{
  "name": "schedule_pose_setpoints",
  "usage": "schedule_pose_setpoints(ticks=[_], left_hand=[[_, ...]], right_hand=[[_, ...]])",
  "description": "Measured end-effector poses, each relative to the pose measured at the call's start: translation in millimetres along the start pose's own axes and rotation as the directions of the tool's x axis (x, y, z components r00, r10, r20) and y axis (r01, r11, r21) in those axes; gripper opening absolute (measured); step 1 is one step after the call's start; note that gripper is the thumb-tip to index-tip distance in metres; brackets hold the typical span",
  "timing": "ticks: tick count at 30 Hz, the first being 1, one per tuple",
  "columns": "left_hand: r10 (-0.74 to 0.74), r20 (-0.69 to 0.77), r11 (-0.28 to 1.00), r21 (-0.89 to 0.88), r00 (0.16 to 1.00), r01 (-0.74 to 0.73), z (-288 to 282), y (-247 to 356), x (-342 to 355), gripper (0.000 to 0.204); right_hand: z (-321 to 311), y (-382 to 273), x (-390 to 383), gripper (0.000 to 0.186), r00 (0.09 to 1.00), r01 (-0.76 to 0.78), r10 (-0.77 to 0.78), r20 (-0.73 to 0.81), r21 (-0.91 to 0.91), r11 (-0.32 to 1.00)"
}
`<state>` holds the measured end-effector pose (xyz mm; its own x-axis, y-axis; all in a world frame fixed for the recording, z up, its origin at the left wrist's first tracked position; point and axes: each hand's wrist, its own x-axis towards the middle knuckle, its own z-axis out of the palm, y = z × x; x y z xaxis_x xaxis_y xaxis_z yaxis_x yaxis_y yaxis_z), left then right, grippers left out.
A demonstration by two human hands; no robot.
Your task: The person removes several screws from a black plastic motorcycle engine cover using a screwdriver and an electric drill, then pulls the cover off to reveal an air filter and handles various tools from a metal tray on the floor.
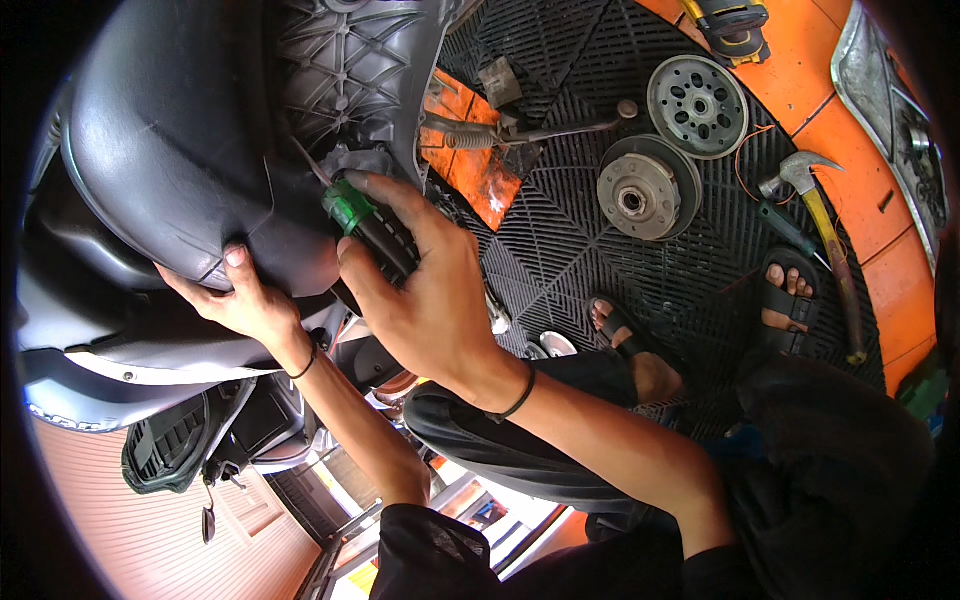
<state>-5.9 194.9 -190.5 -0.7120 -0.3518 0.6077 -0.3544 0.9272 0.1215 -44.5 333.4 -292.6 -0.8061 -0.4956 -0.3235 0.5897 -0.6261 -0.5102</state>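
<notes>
My right hand [395, 270] grips a screwdriver [352, 208] with a green and black handle, its blade pointing up-left into the gap between a smooth black scooter piece [170, 120] and a ribbed grey underside [345, 75]. My left hand [235, 295] holds the lower edge of the black piece, thumb on its outer surface. The screwdriver's tip is small against the dark parts; I cannot tell exactly what it touches.
A black slatted mat [560, 250] holds two metal discs [700, 105], a claw hammer [825, 230], another screwdriver [785, 225] and a dirty orange piece [490, 190]. A yellow-black tool [725, 25] lies on orange flooring [880, 280]. My sandalled feet [785, 300] are at the right.
</notes>
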Motion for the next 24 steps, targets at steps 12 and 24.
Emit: schedule_pose_setpoints(ticks=[12,24], left_hand=[[-0.023,-0.037,0.999,0.026,0.999,0.024,2,9,1,0.091],[-0.008,0.002,0.920,0.391,1.000,0.007,-8,41,21,0.096]], right_hand=[[0,-16,10,0.035,0.997,0.082,-0.080,0.019,-0.124,0.989],[-13,-54,45,0.033,0.534,-0.843,0.631,0.562,0.306,0.442]])
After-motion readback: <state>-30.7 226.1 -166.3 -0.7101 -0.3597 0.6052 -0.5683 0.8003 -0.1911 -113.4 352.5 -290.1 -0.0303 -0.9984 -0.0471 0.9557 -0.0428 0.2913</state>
